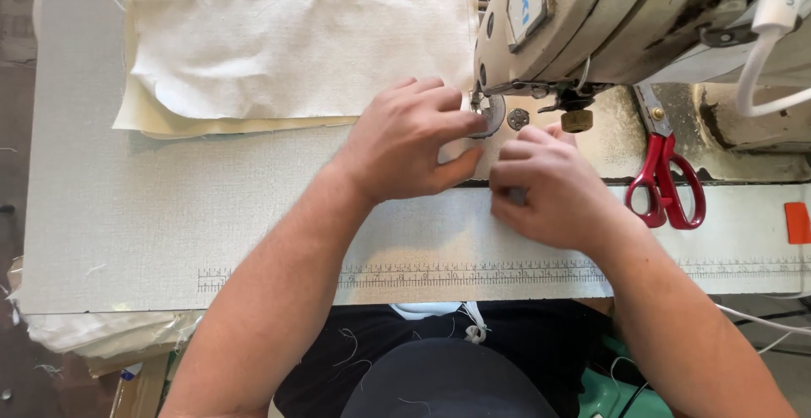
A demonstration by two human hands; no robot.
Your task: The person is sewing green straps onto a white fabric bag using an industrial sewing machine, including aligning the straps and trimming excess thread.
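- At centre frame, both hands sit on a small pale fabric piece (480,164) under the head of the sewing machine (583,21).
- Left hand (405,139): fingers curled and pressed flat-ish on the piece, fingertips right at the needle area (483,107); looks like pressing, not pinching.
- Right hand (549,185): fingers curled down, seems to pinch the piece's near edge; exact grip hidden by knuckles.
- Fabric piece lies between the hands, mostly covered; long axis can't tell. It runs up-frame from the hands toward the needle; left hand is nearer the needle.
- Upper left: stack of cream cloth panels (296,46), well apart from the hands.
- Right of the right hand: red scissors (667,185), near but not touching.
- Table (127,215) has a printed ruler strip (473,276) along lower edge.
- Machine head overhangs the piece; tight space above fingertips.
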